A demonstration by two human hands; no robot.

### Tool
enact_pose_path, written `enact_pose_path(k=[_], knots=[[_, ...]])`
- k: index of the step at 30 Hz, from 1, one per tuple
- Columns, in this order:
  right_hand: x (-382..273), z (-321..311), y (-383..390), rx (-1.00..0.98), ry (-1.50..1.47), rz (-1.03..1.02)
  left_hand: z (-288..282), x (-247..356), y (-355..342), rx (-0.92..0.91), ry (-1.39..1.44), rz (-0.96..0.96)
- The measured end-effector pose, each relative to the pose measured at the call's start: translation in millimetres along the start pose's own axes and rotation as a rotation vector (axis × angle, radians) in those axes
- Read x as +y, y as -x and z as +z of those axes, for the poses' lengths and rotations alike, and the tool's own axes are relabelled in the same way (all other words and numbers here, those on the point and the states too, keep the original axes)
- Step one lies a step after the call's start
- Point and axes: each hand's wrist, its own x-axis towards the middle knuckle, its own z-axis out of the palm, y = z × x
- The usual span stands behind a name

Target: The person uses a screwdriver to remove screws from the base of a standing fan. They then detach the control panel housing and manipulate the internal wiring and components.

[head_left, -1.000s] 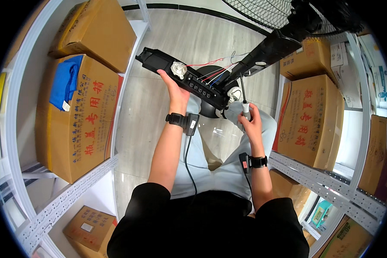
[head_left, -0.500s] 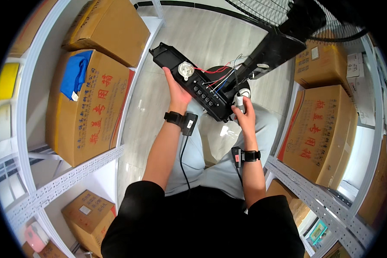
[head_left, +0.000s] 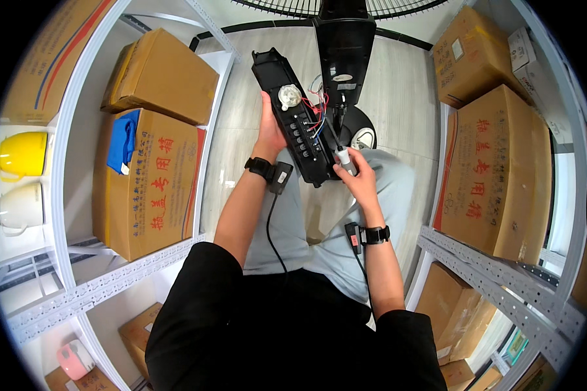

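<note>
My left hand (head_left: 271,133) grips the left side of a long black fan control panel (head_left: 270,68), tilted with its inner side facing up. A whitish round part (head_left: 289,98) and a row of push-button switches (head_left: 300,140) sit in it. Red, white and blue wires (head_left: 316,112) run from the panel to the black fan body (head_left: 344,58). At the panel's lower right, my right hand (head_left: 361,179) is closed round the white-and-grey handle of a screwdriver (head_left: 344,158). Its dark shaft points up and away, toward the fan post; the tip is hard to make out.
The fan's wire grille (head_left: 274,8) is at the far edge, its round black base (head_left: 357,118) on the floor beside a white shoe (head_left: 364,138). Metal shelves with cardboard boxes (head_left: 153,182) (head_left: 489,169) stand close on both sides. Yellow (head_left: 23,155) and white mugs (head_left: 21,205) are at left.
The fan body now stands more upright and further left in view. The panel has turned steeper. My right hand, with the screwdriver, has shifted slightly left and down; both hands keep their holds.
</note>
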Motion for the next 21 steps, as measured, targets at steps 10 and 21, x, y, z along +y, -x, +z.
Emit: enact_pose_path(k=[10,21], knots=[[-80.3,-7.9,22.1,-0.053,0.224,0.053,-26.6,-7.6,21.3,0.103,-0.028,0.091],[-137.3,27.0,25.4,0.054,0.499,-0.166,-30.0,6.3,37.3,0.222,-0.052,0.167]])
